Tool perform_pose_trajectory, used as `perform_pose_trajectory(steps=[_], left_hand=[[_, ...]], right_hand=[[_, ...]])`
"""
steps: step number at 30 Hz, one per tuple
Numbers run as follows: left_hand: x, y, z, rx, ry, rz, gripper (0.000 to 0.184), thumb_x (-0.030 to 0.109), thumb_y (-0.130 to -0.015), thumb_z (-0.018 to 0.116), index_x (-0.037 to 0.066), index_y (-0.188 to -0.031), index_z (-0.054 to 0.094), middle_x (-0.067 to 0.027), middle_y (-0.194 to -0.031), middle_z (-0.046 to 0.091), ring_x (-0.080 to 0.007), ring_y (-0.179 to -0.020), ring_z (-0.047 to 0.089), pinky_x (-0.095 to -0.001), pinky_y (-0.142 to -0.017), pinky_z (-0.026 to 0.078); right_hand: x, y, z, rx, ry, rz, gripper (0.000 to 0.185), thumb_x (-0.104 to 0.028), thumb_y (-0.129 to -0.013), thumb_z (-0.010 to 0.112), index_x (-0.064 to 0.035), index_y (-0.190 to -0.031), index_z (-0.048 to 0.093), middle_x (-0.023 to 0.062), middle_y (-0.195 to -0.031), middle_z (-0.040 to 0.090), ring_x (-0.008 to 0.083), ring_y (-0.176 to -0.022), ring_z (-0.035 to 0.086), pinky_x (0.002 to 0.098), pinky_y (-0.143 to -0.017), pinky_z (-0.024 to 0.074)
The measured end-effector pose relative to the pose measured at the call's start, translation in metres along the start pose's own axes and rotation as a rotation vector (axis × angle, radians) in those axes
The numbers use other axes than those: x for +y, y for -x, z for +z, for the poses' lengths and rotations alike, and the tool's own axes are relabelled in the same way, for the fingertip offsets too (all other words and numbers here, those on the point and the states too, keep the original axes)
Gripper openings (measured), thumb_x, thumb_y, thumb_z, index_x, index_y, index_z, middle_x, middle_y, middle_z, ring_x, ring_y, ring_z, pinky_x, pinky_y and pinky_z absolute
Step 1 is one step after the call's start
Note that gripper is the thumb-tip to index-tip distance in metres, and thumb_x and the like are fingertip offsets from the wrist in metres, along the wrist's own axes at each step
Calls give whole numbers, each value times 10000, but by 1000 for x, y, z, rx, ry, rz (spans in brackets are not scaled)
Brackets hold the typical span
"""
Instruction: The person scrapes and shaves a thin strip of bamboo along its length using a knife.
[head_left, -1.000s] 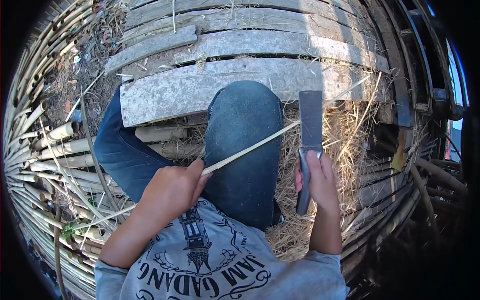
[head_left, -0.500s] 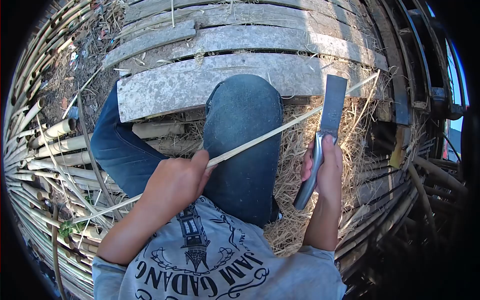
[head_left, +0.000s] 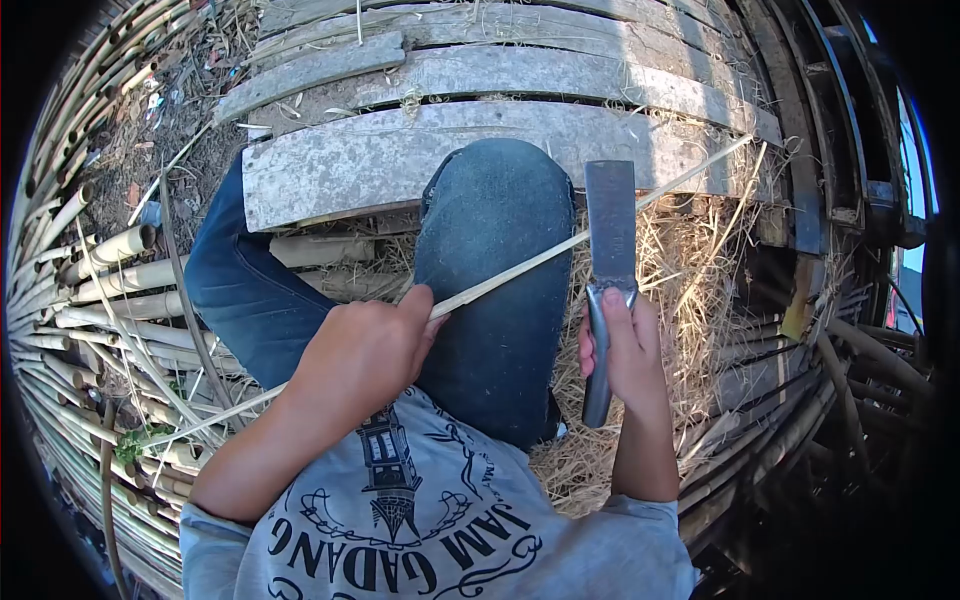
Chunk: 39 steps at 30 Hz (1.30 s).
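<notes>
My left hand point(head_left: 375, 340) is closed around a long, thin bamboo strip point(head_left: 515, 271). The strip slants across my raised knee point(head_left: 495, 200), its far end up at the right over the planks and its near end trailing past my left forearm. In my right hand point(head_left: 625, 345) is a broad-bladed knife point(head_left: 611, 220), gripped by its dark metal handle with the thumb laid near the base of the blade. The squared blade points away from me and overlaps the strip in view; whether they touch I cannot tell.
Weathered wooden planks point(head_left: 340, 165) form a platform in front of me. Pale shavings point(head_left: 690, 330) cover the ground at the right. Bamboo poles point(head_left: 110, 290) lie stacked along the left, with more poles point(head_left: 790, 430) at the lower right. Dark timber framing point(head_left: 800, 110) stands far right.
The knife has moved left along the strip toward my knee, its blade turning more upright. My left hand still grips the strip and has shifted only slightly.
</notes>
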<state>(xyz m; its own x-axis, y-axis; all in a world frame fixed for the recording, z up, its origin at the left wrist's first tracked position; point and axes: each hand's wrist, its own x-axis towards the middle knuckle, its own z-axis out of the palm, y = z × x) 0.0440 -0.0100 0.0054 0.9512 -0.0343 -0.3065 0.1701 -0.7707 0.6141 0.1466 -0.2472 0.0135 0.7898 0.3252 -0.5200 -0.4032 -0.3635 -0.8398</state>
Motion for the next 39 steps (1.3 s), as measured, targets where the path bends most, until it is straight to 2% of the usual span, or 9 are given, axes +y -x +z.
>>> perform_pose_trajectory(steps=[2, 6, 9, 11, 18, 22, 28, 35, 39], left_hand=[[-1, -3, 4, 4, -13, 18, 173, 161, -891, 555, 7, -862, 483, -208, -569, 541, -409, -552, 559, -492, -510, 433], [4, -3, 7, 47, 16, 48, 177, 162, -890, 562, 9, -859, 478, -202, -559, 539, -404, -538, 558, -487, -497, 432], [5, -3, 2, 47, -9, 30, 177, 163, -890, 566, 13, -859, 476, -195, -547, 534, -397, -527, 559, -483, -488, 431], [4, -3, 3, 39, -15, 40, 178, 164, -890, 566, 15, -858, 474, -191, -540, 531, -393, -521, 560, -482, -483, 430], [15, -13, 7, 89, -67, 65, 182, 168, -885, 568, 23, -850, 466, -168, -524, 531, -369, -500, 566, -458, -457, 436], [12, -13, 3, 62, -127, 60, 176, 155, -869, 578, 26, -859, 460, -157, -527, 541, -353, -498, 575, -449, -454, 441], [18, -22, 7, 63, -177, 100, 153, 143, -870, 539, 37, -796, 457, -121, -519, 554, -289, -468, 597, -391, -431, 466], [16, -21, -2, 33, -236, 109, 124, 105, -851, 530, 36, -786, 451, -122, -518, 555, -270, -457, 597, -371, -422, 461], [17, -24, 7, 42, -205, 121, 150, 128, -843, 572, 30, -828, 460, -141, -531, 552, -320, -491, 588, -417, -451, 453]], right_hand=[[-5, 1, -9, -7, 101, -6, 345, -342, -987, 431, -32, -853, 503, 33, -555, 505, 83, -415, 475, 215, -379, 387], [-5, -18, -28, 241, -29, -53, 354, -340, -991, 418, -33, -838, 509, 32, -552, 506, 84, -412, 473, 217, -379, 388], [2, -9, -15, 24, 99, -45, 371, -350, -991, 411, -34, -823, 509, 31, -548, 504, 85, -412, 472, 219, -378, 387], [2, -5, -17, 22, 91, -41, 374, -351, -991, 411, -33, -821, 509, 30, -545, 502, 85, -410, 471, 221, -378, 387], [-3, -18, -28, 221, 2, -13, 451, -415, -988, 386, -26, -801, 513, 38, -523, 487, 102, -387, 464, 233, -360, 399], [-1, -15, -39, 102, 7, 35, 445, -417, -984, 398, -25, -807, 515, 45, -519, 491, 109, -371, 460, 240, -342, 395], [-14, -29, -50, 310, -97, 17, 430, -424, -982, 385, -27, -847, 477, 30, -492, 443, 96, -330, 411, 240, -313, 371], [11, -23, -53, 111, -83, 75, 442, -427, -985, 371, -25, -840, 485, 37, -478, 440, 107, -314, 404, 256, -296, 370], [-4, -4, -14, -81, 20, 127, 467, -436, -983, 378, -20, -815, 507, 39, -506, 485, 98, -362, 455, 242, -336, 378]])
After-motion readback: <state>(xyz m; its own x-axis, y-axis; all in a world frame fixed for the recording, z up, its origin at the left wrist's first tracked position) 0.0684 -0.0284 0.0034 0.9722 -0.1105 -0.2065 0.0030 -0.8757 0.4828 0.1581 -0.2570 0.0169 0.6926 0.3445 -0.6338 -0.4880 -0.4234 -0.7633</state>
